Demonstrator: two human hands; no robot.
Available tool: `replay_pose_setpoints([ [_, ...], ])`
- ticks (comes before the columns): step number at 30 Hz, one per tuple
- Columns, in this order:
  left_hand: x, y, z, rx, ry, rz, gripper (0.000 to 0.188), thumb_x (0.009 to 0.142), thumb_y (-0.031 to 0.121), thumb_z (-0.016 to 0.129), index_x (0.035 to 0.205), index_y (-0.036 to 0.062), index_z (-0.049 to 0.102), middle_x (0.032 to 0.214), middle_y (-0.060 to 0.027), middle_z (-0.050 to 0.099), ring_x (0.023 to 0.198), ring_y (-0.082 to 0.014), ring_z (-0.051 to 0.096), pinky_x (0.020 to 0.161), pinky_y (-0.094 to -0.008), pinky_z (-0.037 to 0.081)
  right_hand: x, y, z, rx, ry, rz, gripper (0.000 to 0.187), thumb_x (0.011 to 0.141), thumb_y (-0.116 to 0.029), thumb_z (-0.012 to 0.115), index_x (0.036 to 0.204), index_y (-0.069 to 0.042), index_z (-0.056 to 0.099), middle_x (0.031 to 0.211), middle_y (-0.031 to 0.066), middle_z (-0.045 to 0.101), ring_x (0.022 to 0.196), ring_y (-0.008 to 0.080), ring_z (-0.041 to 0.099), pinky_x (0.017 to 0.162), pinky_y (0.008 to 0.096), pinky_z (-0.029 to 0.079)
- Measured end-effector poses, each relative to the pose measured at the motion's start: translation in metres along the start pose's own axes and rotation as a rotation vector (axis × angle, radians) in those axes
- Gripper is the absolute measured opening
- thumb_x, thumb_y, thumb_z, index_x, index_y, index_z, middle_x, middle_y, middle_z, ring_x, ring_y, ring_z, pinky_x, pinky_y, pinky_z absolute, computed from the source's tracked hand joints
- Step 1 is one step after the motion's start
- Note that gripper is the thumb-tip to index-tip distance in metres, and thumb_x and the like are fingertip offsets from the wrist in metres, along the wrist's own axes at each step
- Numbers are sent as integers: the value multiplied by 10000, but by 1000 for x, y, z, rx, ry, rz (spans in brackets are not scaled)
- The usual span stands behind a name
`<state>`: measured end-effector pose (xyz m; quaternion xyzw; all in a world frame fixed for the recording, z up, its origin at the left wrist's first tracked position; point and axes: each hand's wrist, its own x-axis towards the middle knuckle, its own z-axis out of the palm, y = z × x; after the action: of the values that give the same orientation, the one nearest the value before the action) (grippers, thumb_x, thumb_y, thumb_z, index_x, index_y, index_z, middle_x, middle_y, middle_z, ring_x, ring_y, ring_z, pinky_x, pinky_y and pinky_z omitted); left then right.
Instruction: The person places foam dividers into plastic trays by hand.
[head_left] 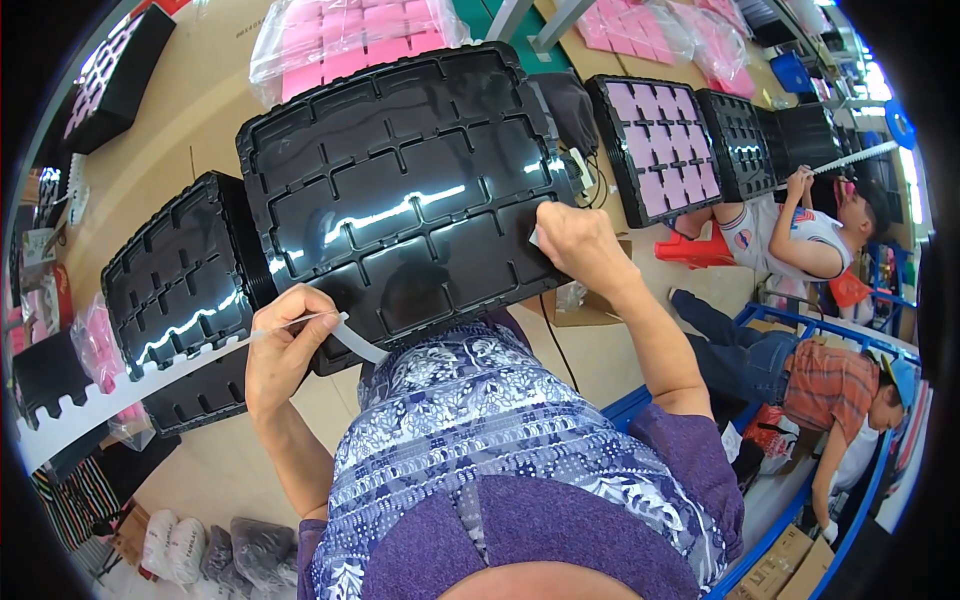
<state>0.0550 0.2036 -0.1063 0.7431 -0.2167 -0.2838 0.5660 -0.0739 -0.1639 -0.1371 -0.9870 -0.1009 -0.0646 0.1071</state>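
Note:
In front of me lies a large black plastic tray with moulded compartments, shiny and bare inside. My left hand, at its near left corner, pinches a long white notched strip between thumb and fingers. The strip runs off to the left across another black tray. A thin whitish tail sticks out past my left fingertips; whether it is the same piece, I cannot tell. At the tray's right side my right hand is closed, with a small pale scrap showing at its fingertips.
Pink foam sheets in clear plastic lie beyond the tray. To the right stands a tray with pink inserts. A seated co-worker holds a white notched strip; another person bends over cardboard boxes by a blue frame.

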Motion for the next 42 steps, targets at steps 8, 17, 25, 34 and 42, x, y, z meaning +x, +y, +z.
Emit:
replay_pose_setpoints([
  [8, -2, 2, 4, -9, -17, 39, 84, 865, 25, 698, 848, -22, 630, 822, -30, 610, 709, -90, 537, 627, -234, 424, -8, -6, 2, 36, -28, -85, 172, 834, -51, 641, 813, -60, 471, 684, 113, 524, 608, 311, 593, 542, 399, 474],
  [17, -15, 11, -4, -177, 176, 6, 68, 890, 7, 688, 945, 1, 648, 780, -8, 605, 604, -43, 514, 530, -187, 393, 20, 5, -9, 1989, 220, 501, 206, 1003, -206, 564, 843, -98, 494, 731, -18, 464, 520, 3, 258, 444, 158, 223],
  [25, -8, 3, 15, -447, 222, -32, 173, 915, -16, 642, 1039, 13, 525, 806, -59, 641, 638, -103, 653, 515, -216, 520, 100, -102, -10, 2108, -451, 268, 131, 983, -100, 579, 1110, -66, 573, 809, 53, 557, 532, 11, 300, 419, 173, 205],
  [34, -19, 15, 5, -366, 266, -29, 114, 946, -13, 543, 1052, -56, 552, 801, -111, 674, 676, -126, 673, 590, -233, 540, 142, -151, -2, 1022, -144, 74, 122, 883, -143, 710, 909, -27, 684, 643, -7, 535, 561, 51, 468, 507, 272, 401],
  [42, -11, 13, 6, -255, 375, -73, 234, 971, 203, 621, 852, 6, 663, 603, -11, 610, 511, -58, 561, 436, -208, 399, 137, -161, 22, 439, 433, -482, 116, 774, -42, 738, 810, -72, 632, 591, 22, 503, 464, 138, 489, 452, 279, 389],
])
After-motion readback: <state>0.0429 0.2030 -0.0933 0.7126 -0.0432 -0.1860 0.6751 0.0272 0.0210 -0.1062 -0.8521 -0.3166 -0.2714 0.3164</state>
